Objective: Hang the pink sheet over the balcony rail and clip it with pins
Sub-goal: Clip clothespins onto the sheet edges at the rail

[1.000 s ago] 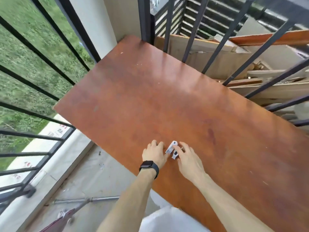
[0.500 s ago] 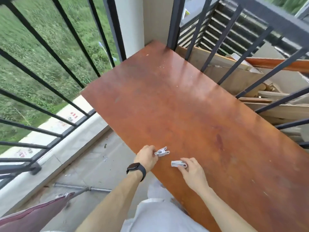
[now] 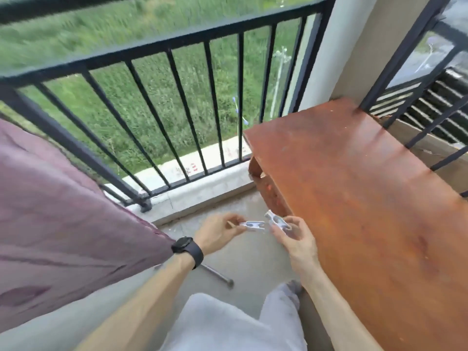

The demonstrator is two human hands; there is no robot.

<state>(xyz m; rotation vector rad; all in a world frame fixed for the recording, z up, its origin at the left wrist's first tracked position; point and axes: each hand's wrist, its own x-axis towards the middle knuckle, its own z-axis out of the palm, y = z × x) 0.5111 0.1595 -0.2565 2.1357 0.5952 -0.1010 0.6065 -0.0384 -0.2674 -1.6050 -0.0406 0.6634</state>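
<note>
Left hand (image 3: 217, 233) and right hand (image 3: 291, 236) each pinch a light, stiff pin (image 3: 253, 225), ready for the soft, limp pink sheet (image 3: 63, 211), which I judge best clipped at its rail fold.

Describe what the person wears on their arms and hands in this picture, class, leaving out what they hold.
Both forearms are bare, with no sleeves in view. The left hand has a black smartwatch with a dark band strapped at its wrist. The right hand wears nothing: no watch, glove or ring can be made out.
</note>
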